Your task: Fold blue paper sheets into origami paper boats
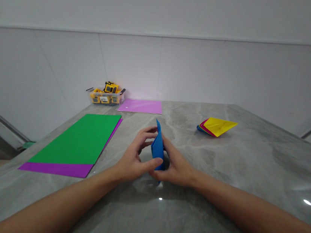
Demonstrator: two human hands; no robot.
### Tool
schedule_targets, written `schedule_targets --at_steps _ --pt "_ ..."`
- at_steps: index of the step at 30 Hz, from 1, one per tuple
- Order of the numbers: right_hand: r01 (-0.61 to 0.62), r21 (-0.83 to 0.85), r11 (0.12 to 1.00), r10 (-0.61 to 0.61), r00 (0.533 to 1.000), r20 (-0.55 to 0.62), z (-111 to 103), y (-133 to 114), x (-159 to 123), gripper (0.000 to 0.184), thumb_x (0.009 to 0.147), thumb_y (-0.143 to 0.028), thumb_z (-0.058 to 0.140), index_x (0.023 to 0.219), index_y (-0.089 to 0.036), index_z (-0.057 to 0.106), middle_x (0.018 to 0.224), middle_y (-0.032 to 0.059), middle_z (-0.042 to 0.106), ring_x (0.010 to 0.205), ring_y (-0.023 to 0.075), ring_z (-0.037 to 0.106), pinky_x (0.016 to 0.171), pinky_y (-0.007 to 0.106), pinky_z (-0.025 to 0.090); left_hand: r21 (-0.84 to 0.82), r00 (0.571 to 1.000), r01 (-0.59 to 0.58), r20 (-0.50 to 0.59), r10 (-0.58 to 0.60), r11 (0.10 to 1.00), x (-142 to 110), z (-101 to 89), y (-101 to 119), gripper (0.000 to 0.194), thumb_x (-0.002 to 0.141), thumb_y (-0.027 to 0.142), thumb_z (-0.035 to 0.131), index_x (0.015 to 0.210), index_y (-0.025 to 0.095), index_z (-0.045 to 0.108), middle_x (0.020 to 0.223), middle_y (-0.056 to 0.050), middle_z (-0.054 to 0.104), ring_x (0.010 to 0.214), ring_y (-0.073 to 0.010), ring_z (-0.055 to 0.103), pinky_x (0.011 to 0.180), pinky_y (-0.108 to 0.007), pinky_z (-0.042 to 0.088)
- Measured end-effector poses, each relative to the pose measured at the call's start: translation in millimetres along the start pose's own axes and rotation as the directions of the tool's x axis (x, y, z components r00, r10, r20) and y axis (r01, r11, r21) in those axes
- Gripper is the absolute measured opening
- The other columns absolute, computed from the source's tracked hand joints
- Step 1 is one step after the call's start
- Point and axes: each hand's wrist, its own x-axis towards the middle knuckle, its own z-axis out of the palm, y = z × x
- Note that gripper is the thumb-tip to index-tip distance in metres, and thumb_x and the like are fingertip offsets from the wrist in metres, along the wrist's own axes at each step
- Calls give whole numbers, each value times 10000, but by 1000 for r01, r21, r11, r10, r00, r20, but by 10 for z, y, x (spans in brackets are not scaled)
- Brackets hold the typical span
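Note:
A folded piece of blue paper [157, 147] stands on edge between my two hands, over the middle of the table near me. My left hand [139, 154] grips it from the left, the thumb pressed on its near lower end and the fingers curved toward its far end. From the other side my right hand [176, 162] holds it, with the thumb low by the near end and the fingers partly hidden behind the paper. Off to the right lies a nested stack of folded papers [218, 127], yellow on top with pink and blue showing beneath.
On the left, a green sheet stack [79, 137] lies over purple sheets [61, 168]. A pink sheet [141, 106] lies at the back, next to a clear plastic bin [105, 98] of yellow toy-like items. The grey marbled table [248, 188] meets a white wall behind.

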Motion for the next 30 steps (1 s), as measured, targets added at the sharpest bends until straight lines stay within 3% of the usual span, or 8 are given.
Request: schedule_targets --at_steps 4,7,11,15,19,21,25,30 --pt "-77 83 994 69 993 95 -6 -55 3 749 690 -311 740 1340 -206 382 1119 79 608 898 212 603 764 342 501 -33 999 12 33 -11 999 -11 -26 25 450 730 300 738 1103 194 510 1379 -161 474 1235 -299 484 971 -396 438" --pt "-154 112 982 147 987 72 -7 -55 2 577 702 -302 727 1208 -183 478 896 20 619 722 154 566 641 285 479 -96 997 61 -32 -64 994 -16 -21 -22 420 727 285 756 1064 188 525 1108 -107 628 1017 -240 603 868 -346 476" --pt "-304 263 915 281 952 124 -16 -85 22 406 689 -248 718 1050 -175 545 792 -5 618 653 132 567 579 254 469 -302 988 77 -107 -115 950 2 23 -41 512 716 219 782 1116 232 464 917 -25 663 854 -187 645 787 -314 491" --pt "-566 462 683 388 817 427 -34 -154 44 323 680 -241 718 930 -170 527 659 -25 634 561 134 610 547 264 509 -569 961 161 -95 -259 807 32 66 53 762 710 164 775 1283 300 293 985 -47 695 914 -248 674 740 -360 522" --pt "-744 461 484 381 653 654 -55 -184 39 390 655 -220 740 939 -184 474 645 -38 651 479 120 608 495 253 524 -738 942 255 44 -332 625 35 92 122 477 675 117 744 1091 175 520 907 -54 668 883 -221 648 778 -365 521" --pt "-783 445 434 385 608 694 -62 -187 36 413 645 -197 735 946 -187 452 625 -45 647 452 116 599 464 234 512 -794 942 246 60 -330 556 32 107 138 384 656 74 713 993 165 554 818 -19 631 810 -174 622 791 -355 512" --pt "-798 463 386 360 592 721 -61 -176 37 432 628 -167 727 940 -192 429 589 -47 646 431 120 593 419 207 479 -835 937 237 60 -345 496 40 117 160 311 640 47 669 904 168 558 767 0 589 772 -149 593 791 -341 504" --pt "-760 547 351 277 642 715 -60 -100 19 438 619 -227 759 920 -175 445 586 -30 650 417 109 580 408 206 488 -815 936 269 95 -340 514 31 86 124 450 676 132 663 1112 183 565 934 -59 654 880 -232 637 739 -353 526"
